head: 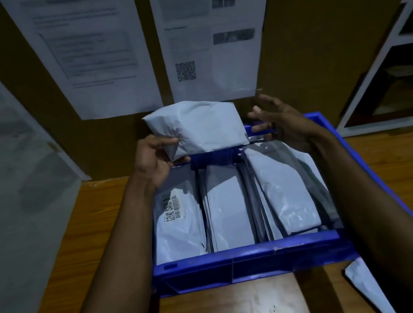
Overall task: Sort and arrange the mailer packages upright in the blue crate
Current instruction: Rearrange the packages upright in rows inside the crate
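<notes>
My left hand (156,160) pinches the lower corner of a puffy grey plastic mailer package (196,126), holding it over the 12 o'clock rim of the blue plastic crate (239,259) on the wooden counter (93,235). My right hand (281,121) hovers at the package's 3 o'clock, fingers spread, not touching it. More grey mailers (222,206) lean inside the crate.

left hand (152,160) bare | right hand (281,121) bare | forearms (112,246) bare to frame edge
</notes>
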Available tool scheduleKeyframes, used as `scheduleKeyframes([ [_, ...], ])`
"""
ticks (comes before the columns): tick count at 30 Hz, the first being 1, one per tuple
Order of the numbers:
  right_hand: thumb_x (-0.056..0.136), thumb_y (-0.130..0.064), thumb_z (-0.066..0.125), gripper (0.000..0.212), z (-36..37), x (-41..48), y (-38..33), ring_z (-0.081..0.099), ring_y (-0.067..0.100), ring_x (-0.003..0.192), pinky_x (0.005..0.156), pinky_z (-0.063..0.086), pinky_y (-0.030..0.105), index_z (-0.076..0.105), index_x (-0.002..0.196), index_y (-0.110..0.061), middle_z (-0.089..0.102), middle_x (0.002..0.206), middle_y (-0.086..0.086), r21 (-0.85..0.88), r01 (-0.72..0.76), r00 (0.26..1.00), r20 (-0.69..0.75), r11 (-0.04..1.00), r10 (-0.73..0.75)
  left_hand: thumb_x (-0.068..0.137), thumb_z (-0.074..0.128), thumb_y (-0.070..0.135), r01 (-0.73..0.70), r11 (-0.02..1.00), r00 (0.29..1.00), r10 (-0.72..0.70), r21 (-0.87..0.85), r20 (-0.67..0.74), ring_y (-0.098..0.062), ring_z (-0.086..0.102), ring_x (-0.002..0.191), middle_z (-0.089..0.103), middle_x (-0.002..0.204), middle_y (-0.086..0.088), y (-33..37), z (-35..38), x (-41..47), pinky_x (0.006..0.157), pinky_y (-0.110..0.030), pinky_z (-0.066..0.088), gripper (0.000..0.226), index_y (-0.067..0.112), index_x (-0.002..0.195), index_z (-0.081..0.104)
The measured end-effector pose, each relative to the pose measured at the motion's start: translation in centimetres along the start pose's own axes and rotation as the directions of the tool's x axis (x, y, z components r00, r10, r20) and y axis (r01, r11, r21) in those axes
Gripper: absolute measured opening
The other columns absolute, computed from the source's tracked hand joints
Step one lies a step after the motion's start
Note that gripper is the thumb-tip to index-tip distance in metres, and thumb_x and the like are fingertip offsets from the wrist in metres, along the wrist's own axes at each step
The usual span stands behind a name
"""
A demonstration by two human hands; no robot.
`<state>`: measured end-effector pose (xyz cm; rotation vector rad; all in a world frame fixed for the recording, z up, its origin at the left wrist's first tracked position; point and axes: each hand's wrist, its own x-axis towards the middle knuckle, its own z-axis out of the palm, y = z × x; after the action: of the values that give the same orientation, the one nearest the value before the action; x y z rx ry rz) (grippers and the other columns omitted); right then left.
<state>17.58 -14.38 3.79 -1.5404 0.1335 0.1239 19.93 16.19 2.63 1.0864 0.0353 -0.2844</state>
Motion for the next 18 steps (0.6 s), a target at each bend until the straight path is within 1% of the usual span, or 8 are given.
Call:
scheduleKeyframes([
  [2,0.085,-0.044,0.071,0.079,-0.3,-0.1,0.5,0.065,0.012,0.074,0.071,0.051,0.031,0.036,0.155,-0.031,0.068,0.135,0.006,0.008,-0.061,0.996,0.064,0.998,0.06,0.081,0.049,-0.005,0.016,1.0,1.0,-0.016,-0.014,0.014,-0.031,0.068,0.069,0.07,0.086,-0.01,-0.3,-0.3,0.2,0.048,-0.034,0.055,0.028,0.008,0.094,0.07],
  [4,0.087,-0.042,0.07,0.072,-0.1,-0.1,0.8,0.054,0.012,0.065,0.063,0.048,0.027,0.041,0.152,-0.029,0.071,0.13,0.006,0.015,-0.085,0.989,0.123,0.996,0.083,0.074,0.052,0.0,0.026,0.998,0.998,-0.023,-0.055,0.052,-0.029,0.068,0.068,0.071,0.086,-0.009,-0.3,-0.7,0.3,0.048,-0.033,0.053,0.03,0.008,0.097,0.069],
  [6,0.086,-0.031,0.072,0.067,0.1,0.1,0.9,0.044,0.01,0.059,0.05,0.039,0.02,0.049,0.148,-0.026,0.072,0.126,0.004,0.053,-0.065,0.992,0.11,0.996,0.059,0.072,0.051,0.002,0.01,0.995,0.997,-0.002,-0.101,0.084,-0.03,0.069,0.076,0.074,0.092,-0.008,-0.3,-1.3,0.6,0.053,-0.035,0.053,0.033,0.011,0.094,0.075],
  [8,0.083,-0.028,0.074,0.065,0.2,0.2,0.9,0.037,0.007,0.056,0.045,0.028,0.019,0.055,0.145,-0.022,0.071,0.115,0.002,0.063,-0.059,0.996,0.073,0.996,0.055,0.073,0.052,0.003,-0.012,0.993,0.996,0.023,-0.12,0.09,-0.033,0.069,0.089,0.073,0.103,-0.009,-0.4,-1.9,0.9,0.062,-0.04,0.052,0.038,0.012,0.103,0.074],
  [11,0.074,-0.042,0.079,0.064,0.2,0.0,1.3,0.029,0.005,0.055,0.048,0.017,0.022,0.068,0.133,-0.02,0.058,0.085,-0.001,-0.014,-0.082,0.988,0.131,0.997,0.083,0.073,0.056,0.003,-0.006,0.996,0.995,0.014,-0.084,0.095,-0.032,0.069,0.082,0.073,0.099,-0.01,-0.3,-2.1,0.9,0.059,-0.037,0.053,0.043,0.007,0.115,0.064],
  [14,0.084,-0.032,0.074,0.033,0.2,0.0,1.5,0.024,0.008,0.057,0.058,0.014,0.03,0.079,0.115,-0.022,0.033,0.066,-0.004,-0.052,-0.036,0.991,0.127,0.998,0.042,0.072,0.061,-0.001,0.006,1.0,0.992,-0.002,-0.03,0.125,-0.032,0.069,0.076,0.072,0.094,-0.013,-0.5,-1.5,0.5,0.054,-0.035,0.055,0.042,0.003,0.113,0.066],
  [16,0.093,-0.025,0.069,0.022,-0.2,0.0,1.1,0.022,0.012,0.06,0.059,0.014,0.031,0.079,0.113,-0.022,0.032,0.063,-0.005,-0.021,0.001,0.999,0.045,1.0,0.0,0.072,0.061,-0.003,0.006,1.0,0.991,-0.003,-0.021,0.131,-0.032,0.07,0.079,0.073,0.097,-0.014,-0.6,-1.4,0.5,0.052,-0.035,0.056,0.043,0.004,0.114,0.066],
  [18,0.096,-0.026,0.067,0.029,-0.2,-0.2,0.8,0.025,0.012,0.06,0.052,0.02,0.025,0.074,0.124,-0.023,0.045,0.065,-0.006,-0.031,0.0,1.0,0.011,1.0,0.0,0.076,0.06,-0.005,0.007,0.999,0.99,0.0,-0.043,0.142,-0.034,0.068,0.087,0.069,0.11,-0.018,-0.7,-1.6,0.5,0.055,-0.036,0.056,0.049,0.004,0.124,0.062],
])
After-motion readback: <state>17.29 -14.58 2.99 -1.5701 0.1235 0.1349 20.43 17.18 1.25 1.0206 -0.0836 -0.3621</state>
